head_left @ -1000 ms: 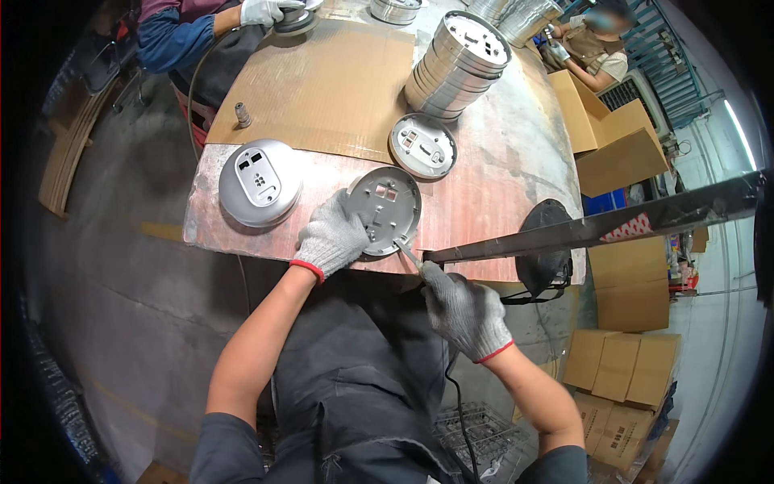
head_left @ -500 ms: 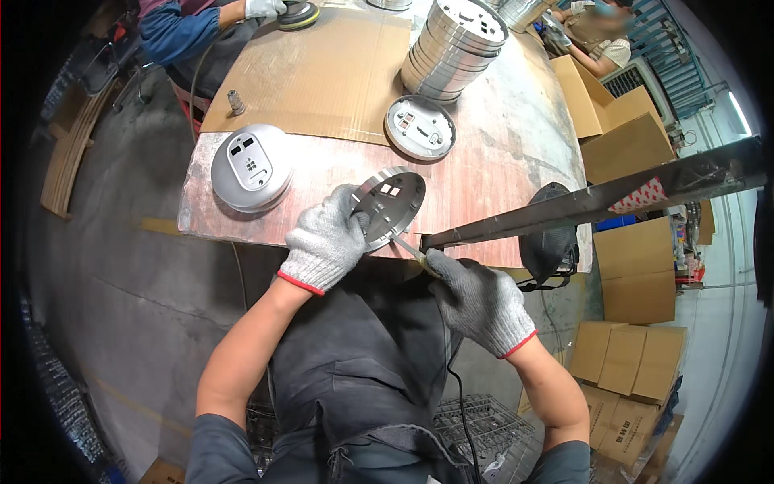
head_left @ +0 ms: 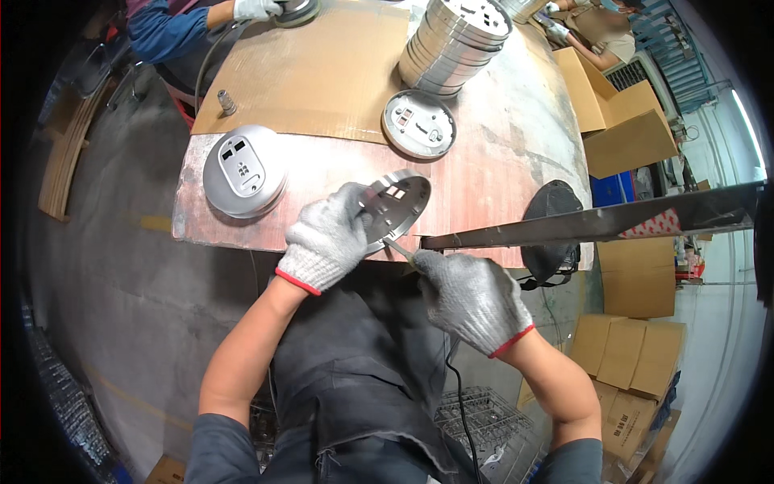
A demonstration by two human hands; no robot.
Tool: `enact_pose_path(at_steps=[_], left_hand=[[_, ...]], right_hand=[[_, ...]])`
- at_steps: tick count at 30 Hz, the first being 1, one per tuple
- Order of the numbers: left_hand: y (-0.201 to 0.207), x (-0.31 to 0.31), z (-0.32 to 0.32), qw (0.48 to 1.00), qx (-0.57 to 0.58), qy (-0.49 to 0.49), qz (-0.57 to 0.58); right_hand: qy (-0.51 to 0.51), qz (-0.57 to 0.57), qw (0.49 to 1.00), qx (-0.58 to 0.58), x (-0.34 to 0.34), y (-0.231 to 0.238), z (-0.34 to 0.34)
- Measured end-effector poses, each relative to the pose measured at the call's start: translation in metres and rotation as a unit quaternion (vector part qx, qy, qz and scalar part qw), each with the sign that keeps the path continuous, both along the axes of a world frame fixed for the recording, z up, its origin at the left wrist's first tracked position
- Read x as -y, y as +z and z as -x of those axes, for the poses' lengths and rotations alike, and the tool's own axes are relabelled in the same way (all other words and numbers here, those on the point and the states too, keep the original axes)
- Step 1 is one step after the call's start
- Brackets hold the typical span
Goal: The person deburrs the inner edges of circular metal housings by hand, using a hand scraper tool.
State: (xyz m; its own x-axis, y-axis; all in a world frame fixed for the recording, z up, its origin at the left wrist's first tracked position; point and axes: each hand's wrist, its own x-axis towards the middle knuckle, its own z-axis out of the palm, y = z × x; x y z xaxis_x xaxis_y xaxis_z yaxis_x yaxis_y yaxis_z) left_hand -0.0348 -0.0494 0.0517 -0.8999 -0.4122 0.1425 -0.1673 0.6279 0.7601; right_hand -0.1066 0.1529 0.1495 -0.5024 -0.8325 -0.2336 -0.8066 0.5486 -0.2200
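Note:
My left hand (head_left: 325, 239), in a grey knit glove with a red cuff, is closed on the rim of a round metal housing (head_left: 413, 205). The housing is tilted over the table's near edge, its hollow side with cut-outs facing right. In my gloved right hand (head_left: 476, 298) is a thin hand tool with a narrow metal blade (head_left: 397, 248). Its tip meets the housing's lower rim; most of the handle is hidden by my fingers. A stack of silver round housings (head_left: 243, 173) sits left of my left hand. Beyond my hands lies another round housing (head_left: 419, 125), hollow side up.
A tall stack of housings (head_left: 451, 52) stands farther back, beside a cardboard sheet (head_left: 322, 73) with a small metal fitting (head_left: 226, 102). A dark metal bar (head_left: 580, 218) crosses at right, over a black bag (head_left: 552, 214). Co-workers sit at far left, holding a round sander (head_left: 297, 12), and far right.
My right hand has shifted slightly left and rolled, with the tool's tip still at the housing's rim. The housing has turned a little. The whole view has also shifted slightly.

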Motion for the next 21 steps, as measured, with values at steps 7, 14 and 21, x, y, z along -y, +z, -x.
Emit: enact_pose_path(at_steps=[7, 14, 21], left_hand=[[-0.014, 0.018, 0.006, 0.987, 0.126, 0.087, -0.049], [0.0, 0.024, 0.013, 0.973, 0.204, 0.097, -0.042], [0.005, 0.044, 0.01, 0.968, 0.248, 0.007, -0.027]], right_hand=[[-0.067, 0.017, 0.997, -0.026, -0.001, -0.017, -0.017], [-0.092, 0.145, 0.984, -0.038, -0.025, -0.057, -0.025], [-0.074, 0.222, 0.972, 0.001, -0.037, -0.079, -0.028]])
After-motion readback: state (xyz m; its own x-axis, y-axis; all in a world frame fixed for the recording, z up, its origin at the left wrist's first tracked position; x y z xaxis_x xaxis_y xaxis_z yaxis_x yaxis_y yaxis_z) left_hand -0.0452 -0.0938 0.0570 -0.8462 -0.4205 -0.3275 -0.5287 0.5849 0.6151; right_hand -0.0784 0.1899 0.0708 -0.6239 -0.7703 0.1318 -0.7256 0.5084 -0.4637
